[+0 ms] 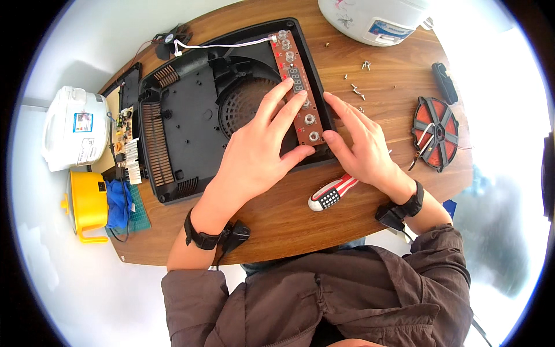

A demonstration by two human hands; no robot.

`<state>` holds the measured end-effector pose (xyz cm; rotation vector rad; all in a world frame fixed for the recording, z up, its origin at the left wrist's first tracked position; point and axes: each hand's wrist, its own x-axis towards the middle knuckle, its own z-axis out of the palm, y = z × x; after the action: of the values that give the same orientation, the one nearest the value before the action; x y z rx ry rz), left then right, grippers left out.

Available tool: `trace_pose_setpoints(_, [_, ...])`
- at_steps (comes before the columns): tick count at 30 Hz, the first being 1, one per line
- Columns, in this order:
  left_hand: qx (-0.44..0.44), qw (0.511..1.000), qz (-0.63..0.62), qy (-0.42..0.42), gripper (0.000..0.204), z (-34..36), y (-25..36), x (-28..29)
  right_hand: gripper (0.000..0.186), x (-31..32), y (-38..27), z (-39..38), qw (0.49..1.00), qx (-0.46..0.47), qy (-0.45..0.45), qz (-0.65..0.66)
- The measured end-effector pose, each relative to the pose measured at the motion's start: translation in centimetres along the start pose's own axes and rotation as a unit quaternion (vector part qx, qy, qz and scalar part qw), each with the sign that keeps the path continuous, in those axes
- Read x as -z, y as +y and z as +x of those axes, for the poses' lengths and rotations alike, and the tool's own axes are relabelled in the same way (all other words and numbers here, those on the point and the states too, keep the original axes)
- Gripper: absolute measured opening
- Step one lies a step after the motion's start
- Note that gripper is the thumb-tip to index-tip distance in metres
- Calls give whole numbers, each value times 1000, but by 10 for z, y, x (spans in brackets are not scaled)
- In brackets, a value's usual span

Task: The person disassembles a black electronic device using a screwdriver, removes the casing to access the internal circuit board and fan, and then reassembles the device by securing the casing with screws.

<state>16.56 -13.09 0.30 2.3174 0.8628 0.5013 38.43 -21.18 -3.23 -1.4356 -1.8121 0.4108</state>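
A reddish-brown control circuit board [296,87] with a digit display and a row of round buttons lies along the right side of a black plastic appliance housing [188,121]. Fingers spread, my left hand [254,147] reaches over the housing, and its fingertips touch the board around the display and near its lower end. My right hand [364,141] rests at the housing's right edge, with fingers stretched out and thumb apart. Below that hand lies a screwdriver [332,194] with a red, white and black handle. From the board's top end a white cable [225,44] runs left.
Loose screws [358,91] lie right of the housing, near a copper coil disc [435,133] and a black case [444,82]. A white appliance [376,20] stands at the back. On the left are a fan [169,41], a component board [124,136], a white cooker [75,127] and a yellow pot [89,202].
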Motion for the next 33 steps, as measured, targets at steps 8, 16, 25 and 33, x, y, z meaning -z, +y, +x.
trace_pose_setpoints(8, [26,999,26,-3,84,-1,-1,8,70,-1,3,4,995,30,-21,96])
trace_pose_setpoints(16, [17,998,53,4,80,-1,-3,5,10,38,22,18,978,-5,159,-136])
trace_pose_setpoints(25, [16,999,50,2,78,-3,-6,5,13,45,30,1,968,-116,-34,-219])
trace_pose_setpoints(33, [13,999,50,3,79,-2,-7,4,13,41,35,0,966,-127,-30,-222])
